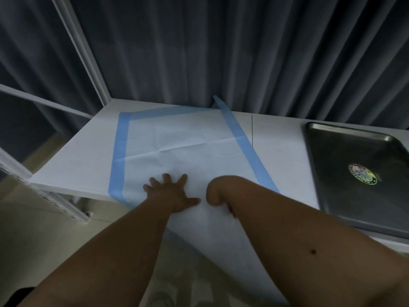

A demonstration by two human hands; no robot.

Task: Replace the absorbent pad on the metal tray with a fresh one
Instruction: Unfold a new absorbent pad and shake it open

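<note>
A white absorbent pad (177,147) with a blue border lies unfolded on the white table, its near part hanging over the front edge. My left hand (170,193) presses flat on the pad near the table's edge, fingers spread. My right hand (218,196) is bent at the wrist just right of it, its fingers curled under and mostly hidden; whether they pinch the pad I cannot tell. The metal tray (345,196) sits bare at the right of the table, with a round sticker on its floor.
A white table (73,160) carries both the pad and the tray. Dark pleated curtains (221,52) hang right behind it. A white frame post (88,63) rises at the back left corner. Pale floor shows below at left.
</note>
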